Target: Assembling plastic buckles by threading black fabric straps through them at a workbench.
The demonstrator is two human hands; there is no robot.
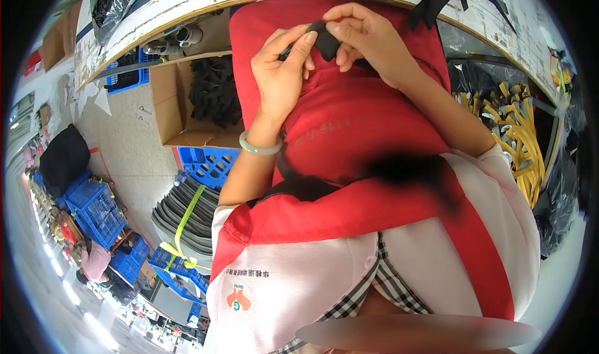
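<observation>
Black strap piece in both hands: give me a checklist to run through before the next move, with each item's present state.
1. Black strap piece pinched by both hands: ok.
2. Left hand thumb on the piece: ok.
3. Right hand fingertips on its upper end: ok.
4. Piece held over the red apron, apart from the workbench edge: ok.
5. Which face of the piece points up: cannot tell.
6. Cardboard box of black parts open at the left: ok.
</observation>
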